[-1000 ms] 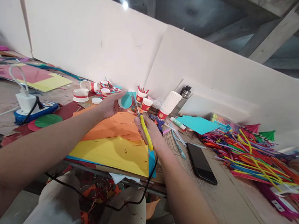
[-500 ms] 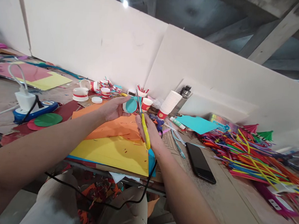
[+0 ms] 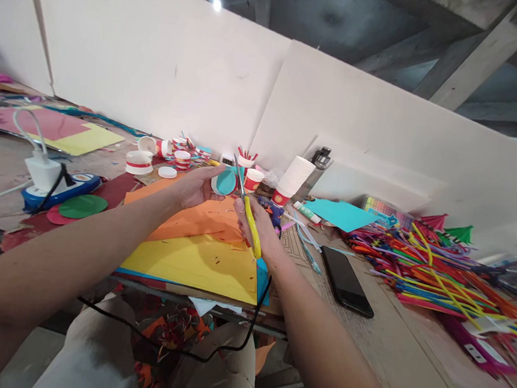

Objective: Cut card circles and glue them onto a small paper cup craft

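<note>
Holding yellow-handled scissors (image 3: 250, 223), right hand (image 3: 258, 221) has fingers curled round the handles, blades just beside the teal paper (image 3: 227, 182). Left hand (image 3: 195, 187) pinches the cut cup (image 3: 216, 183) with that paper over its opening, above the orange sheets (image 3: 188, 215). Vs 1 s ago: cup moved slightly right, white digital timer (image 3: 226, 160) now visible behind it, other person's hand gone from right edge. Table: yellow sheet (image 3: 193, 267), phone (image 3: 347, 281), stacked paper cups (image 3: 293, 182), pipe cleaner pile (image 3: 442, 270). Room: white partition (image 3: 161, 59), concrete beams (image 3: 483, 56), lit ceiling lamp (image 3: 217, 4).
</note>
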Motion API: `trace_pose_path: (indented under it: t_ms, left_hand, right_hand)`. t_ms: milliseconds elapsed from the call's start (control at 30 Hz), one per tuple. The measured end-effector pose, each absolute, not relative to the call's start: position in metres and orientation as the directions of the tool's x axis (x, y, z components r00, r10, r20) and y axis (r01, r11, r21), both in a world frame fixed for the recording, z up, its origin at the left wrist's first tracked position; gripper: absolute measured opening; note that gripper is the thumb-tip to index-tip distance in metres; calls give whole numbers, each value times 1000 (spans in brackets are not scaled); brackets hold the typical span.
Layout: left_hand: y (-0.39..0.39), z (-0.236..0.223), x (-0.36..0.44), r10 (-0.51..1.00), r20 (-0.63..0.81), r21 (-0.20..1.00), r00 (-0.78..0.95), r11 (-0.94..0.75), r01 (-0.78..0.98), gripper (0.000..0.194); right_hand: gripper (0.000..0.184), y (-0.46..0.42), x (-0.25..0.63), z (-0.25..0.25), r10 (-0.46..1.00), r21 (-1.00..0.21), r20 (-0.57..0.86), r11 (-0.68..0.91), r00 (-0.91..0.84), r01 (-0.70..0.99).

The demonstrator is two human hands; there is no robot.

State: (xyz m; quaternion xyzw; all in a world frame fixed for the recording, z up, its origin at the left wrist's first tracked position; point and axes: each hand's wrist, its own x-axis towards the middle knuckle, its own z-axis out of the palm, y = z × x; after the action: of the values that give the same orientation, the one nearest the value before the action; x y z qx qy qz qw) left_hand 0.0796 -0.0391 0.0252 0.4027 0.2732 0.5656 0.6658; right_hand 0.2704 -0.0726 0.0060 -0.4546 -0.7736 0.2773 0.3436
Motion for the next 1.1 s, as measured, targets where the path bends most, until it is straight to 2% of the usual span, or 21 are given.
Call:
trace_pose_path:
  t_ms: [533, 1100]
  left_hand:
    - [-33, 22, 74, 959, 148, 852, 242, 0, -523, 17]
    - [-37, 26, 76, 970, 109, 865, 217, 15, -501, 17]
  right_hand:
    - [33, -78, 270, 10, 874, -740, 297, 466, -385, 486]
    - [35, -76, 269, 7, 885, -770, 278, 438, -374, 463]
